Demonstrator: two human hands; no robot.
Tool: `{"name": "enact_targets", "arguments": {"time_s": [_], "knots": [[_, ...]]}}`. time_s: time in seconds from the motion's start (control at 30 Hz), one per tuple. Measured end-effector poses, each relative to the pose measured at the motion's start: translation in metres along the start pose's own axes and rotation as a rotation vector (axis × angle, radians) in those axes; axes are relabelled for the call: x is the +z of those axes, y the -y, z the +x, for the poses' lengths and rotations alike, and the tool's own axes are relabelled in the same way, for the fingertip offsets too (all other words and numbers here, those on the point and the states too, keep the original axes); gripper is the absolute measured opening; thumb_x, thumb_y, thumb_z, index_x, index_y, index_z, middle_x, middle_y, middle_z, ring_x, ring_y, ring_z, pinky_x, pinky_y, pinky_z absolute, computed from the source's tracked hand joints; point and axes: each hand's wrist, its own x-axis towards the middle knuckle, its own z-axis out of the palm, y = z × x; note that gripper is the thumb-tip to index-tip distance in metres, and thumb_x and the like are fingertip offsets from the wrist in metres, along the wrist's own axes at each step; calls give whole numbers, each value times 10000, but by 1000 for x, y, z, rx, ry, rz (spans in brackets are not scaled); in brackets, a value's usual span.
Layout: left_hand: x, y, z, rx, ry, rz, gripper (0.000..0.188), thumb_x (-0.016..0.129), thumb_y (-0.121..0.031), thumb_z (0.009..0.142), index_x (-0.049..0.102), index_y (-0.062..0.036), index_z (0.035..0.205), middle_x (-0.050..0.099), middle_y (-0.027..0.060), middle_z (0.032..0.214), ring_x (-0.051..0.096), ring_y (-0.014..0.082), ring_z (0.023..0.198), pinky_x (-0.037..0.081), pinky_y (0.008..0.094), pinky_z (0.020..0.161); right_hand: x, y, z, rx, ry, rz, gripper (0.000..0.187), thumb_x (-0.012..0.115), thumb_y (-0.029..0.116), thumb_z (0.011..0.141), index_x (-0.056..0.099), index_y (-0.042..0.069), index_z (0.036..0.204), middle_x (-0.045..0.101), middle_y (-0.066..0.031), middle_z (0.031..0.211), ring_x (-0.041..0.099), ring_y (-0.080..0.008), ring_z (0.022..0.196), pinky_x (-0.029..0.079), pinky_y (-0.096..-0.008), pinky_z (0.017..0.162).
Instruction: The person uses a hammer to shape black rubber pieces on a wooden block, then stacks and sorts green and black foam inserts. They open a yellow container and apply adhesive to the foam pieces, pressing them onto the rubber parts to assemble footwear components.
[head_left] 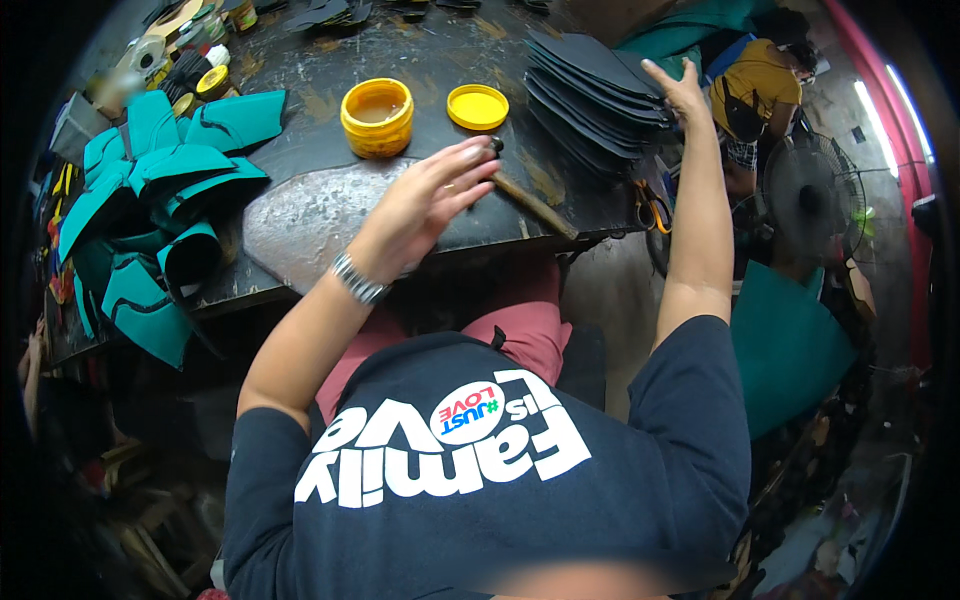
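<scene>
My left hand (437,194) has its fingers stretched out together, palm turned to the right, above the right part of a grey stone slab (300,222). Just beside its fingertips lies a wooden-handled tool (537,206), perhaps a hammer; the fingers partly cover its dark end. At the right edge of the table, my right hand (684,97) has thumb and fingers apart against the side of a stack of black sheets (590,100). Whether it touches the stack is hard to see. Beyond the slab stands an open yellow jar (378,137) of brownish liquid, with a yellow lid (478,107) to its right.
Teal and black cut pieces (150,170) pile up at the table's left edge. Orange-handled scissors (654,208) hang at the right corner. On the right are a standing fan (813,190), teal sheet material (785,340) and a person in yellow (757,85).
</scene>
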Motion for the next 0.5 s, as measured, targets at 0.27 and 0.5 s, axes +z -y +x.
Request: {"name": "enact_targets", "arguments": {"time_s": [0.27,0.5], "knots": [[65,74,146,-229,-233,19,1418,741,-763,676,-38,28,1559,143,313,1575,140,388,1492,211,505,1168,13,-38,-34,243,140,408,1495,926,532,553,-52,45,1574,259,-351,1532,398,-435,1375,375,-540,1095],[69,98,196,-141,-412,-104,1276,696,-824,661,172,-89,1562,300,201,1507,303,320,1376,245,496,1134,21,-65,-45,315,171,546,1539,908,571,540,-100,31,1571,219,-297,1576,343,-404,1417,318,-525,1132]]}}
